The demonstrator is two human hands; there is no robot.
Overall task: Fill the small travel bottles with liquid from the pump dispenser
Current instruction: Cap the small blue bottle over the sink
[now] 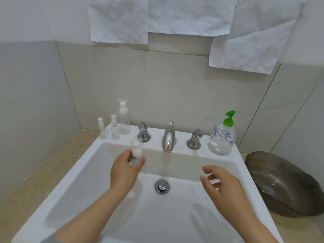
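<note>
L hand [124, 171] grip pinches a small bottle [136, 151] over the sink [175, 216], R hand [220, 183] grip spread; faucet [169, 137] stands btwn far-left bottles [114, 128] & far-right pump dispenser [221, 137].

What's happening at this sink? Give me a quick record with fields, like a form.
Left hand: holds a small white-topped bottle above the sink
Right hand: open, empty, above the sink
Pump dispenser: green pump, clear liquid, back right rim, untouched
Others: three clear bottles standing on the back left rim
</note>
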